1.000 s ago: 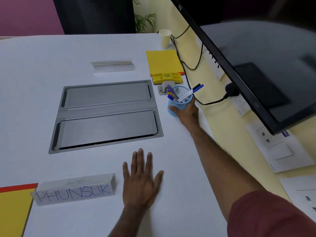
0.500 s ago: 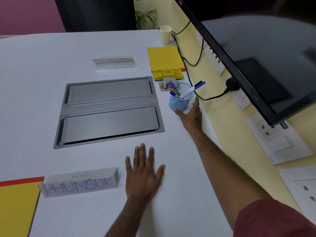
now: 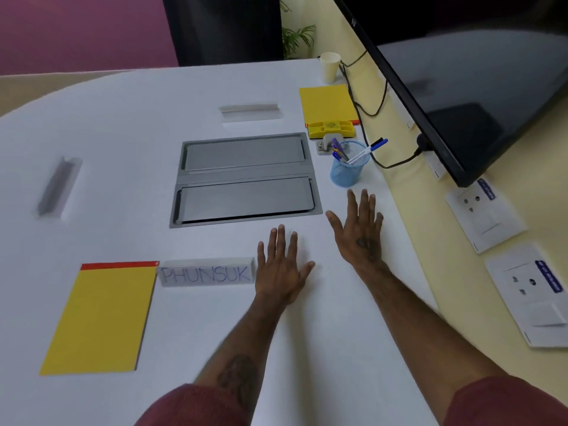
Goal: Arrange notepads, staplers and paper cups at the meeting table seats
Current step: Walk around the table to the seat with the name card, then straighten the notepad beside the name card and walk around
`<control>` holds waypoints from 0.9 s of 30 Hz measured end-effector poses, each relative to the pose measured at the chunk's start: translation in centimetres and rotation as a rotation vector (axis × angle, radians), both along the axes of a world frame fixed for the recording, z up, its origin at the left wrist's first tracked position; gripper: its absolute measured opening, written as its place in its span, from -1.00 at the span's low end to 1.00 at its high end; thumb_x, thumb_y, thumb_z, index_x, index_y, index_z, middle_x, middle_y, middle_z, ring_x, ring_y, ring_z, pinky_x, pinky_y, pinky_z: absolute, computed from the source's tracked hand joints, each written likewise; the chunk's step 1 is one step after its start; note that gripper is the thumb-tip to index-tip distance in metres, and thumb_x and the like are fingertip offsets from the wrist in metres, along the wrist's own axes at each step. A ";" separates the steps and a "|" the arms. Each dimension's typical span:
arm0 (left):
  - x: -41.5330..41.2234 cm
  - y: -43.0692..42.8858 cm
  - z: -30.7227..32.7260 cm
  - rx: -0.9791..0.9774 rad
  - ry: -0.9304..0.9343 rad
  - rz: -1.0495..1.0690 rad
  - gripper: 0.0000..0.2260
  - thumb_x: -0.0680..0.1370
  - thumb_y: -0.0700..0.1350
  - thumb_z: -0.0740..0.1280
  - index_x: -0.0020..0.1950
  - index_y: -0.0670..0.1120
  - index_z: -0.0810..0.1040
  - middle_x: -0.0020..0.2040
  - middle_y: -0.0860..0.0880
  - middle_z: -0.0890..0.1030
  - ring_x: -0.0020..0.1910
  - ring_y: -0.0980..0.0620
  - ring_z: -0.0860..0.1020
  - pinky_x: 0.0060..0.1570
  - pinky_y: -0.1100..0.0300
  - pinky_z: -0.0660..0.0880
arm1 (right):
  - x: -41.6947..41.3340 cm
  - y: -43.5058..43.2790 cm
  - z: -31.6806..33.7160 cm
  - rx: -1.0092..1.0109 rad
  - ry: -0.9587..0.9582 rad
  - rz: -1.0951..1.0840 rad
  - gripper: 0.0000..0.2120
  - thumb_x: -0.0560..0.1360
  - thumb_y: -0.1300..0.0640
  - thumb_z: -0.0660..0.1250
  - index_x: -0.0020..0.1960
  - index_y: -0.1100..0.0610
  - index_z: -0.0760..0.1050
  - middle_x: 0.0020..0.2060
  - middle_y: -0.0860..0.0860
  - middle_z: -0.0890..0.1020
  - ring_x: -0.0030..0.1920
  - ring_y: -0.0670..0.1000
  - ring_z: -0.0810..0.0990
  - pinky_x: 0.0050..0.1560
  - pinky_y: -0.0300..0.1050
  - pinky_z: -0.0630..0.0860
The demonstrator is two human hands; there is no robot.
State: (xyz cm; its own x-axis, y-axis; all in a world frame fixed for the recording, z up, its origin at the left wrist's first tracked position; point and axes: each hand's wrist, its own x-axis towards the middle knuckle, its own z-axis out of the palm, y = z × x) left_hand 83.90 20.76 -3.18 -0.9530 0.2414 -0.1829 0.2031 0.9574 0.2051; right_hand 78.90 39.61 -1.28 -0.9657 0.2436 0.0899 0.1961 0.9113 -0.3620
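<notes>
One yellow notepad (image 3: 98, 318) lies toward the near edge of the surface (image 3: 123, 133), just beside the PHUNSUK nameplate (image 3: 207, 273). Another notepad (image 3: 327, 103) lies by the right edge, with a yellow stapler (image 3: 331, 129) at its near end. The paper cups (image 3: 330, 67) stand at the far right corner. Your left hand (image 3: 281, 269) lies flat and spread. Your right hand (image 3: 358, 229), fingers spread, holds nothing near the pen holder (image 3: 349, 166).

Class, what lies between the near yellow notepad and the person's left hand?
The PHUNSUK name card, as the head view shows.
</notes>
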 end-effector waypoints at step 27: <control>8.8 -37.5 4.6 -0.141 0.049 0.354 -0.26 0.58 0.32 -0.08 0.62 -0.10 -0.08 0.63 -0.14 -0.14 0.60 -0.11 -0.17 0.51 -0.20 -0.05 | 11.2 -35.2 0.0 -0.062 -0.146 0.707 -0.28 0.58 -0.28 0.13 0.59 0.10 0.12 0.57 0.19 0.11 0.55 0.21 0.15 0.45 0.19 0.29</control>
